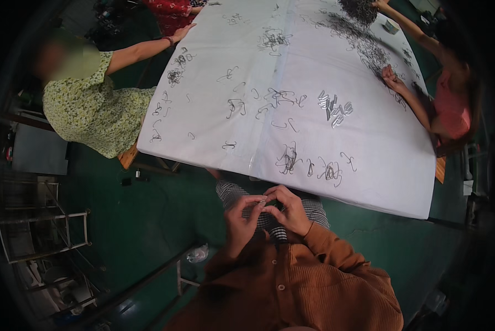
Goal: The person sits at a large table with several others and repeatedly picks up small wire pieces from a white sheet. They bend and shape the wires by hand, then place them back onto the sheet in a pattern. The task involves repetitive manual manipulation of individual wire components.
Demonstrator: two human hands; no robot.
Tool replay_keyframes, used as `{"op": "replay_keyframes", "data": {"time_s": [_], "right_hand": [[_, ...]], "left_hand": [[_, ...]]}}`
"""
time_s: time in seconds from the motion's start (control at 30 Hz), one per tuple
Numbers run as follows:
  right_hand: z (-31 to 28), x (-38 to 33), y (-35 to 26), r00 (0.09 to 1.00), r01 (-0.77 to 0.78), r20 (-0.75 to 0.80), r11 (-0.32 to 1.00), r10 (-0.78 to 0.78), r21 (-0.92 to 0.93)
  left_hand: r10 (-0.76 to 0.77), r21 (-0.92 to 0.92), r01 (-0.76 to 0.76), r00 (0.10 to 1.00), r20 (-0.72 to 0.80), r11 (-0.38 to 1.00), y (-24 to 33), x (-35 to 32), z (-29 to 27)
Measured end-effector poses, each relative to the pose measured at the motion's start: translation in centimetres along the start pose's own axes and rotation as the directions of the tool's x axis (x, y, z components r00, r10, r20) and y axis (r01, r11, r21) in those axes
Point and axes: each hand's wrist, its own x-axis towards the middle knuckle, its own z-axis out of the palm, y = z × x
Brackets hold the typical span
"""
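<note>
So the person in the rust-orange corduroy shirt has both hands up close together over their lap, just below the near edge of the white-covered table. The left hand and right hand meet at the fingertips, fingers curled in narrow and pinching something tiny between them. It's too small to make out, though it sits right where the thumbs and forefingers touch.

On the table, the closest stuff is a tangle of bent wire hooks near the front edge, with more loose ones scattered all over the sheet. A little cluster of shiny metal clips lies further back, and there's a big dark heap of hooks at the far end.

Two other people work at the sides: one in a green floral top on the left, one in pink on the right.
</note>
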Motion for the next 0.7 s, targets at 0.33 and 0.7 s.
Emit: {"op": "replay_keyframes", "data": {"time_s": [0.33, 0.7], "right_hand": [[-11.2, 10.5, 6.7, 0.911, -0.094, -0.411, 0.947, -0.043, -0.309], [-9.8, 23.2, 12.9, 0.984, -0.172, -0.099, 0.620, 0.150, -0.765]], "left_hand": [[0.086, 0.018, -0.087, 0.995, 0.049, 0.996, 0.6, 0.1, 0.4], [0.071, 0.055, -0.073, 0.996, 0.047, 0.996, 1.2, 0.3, 0.0]]}}
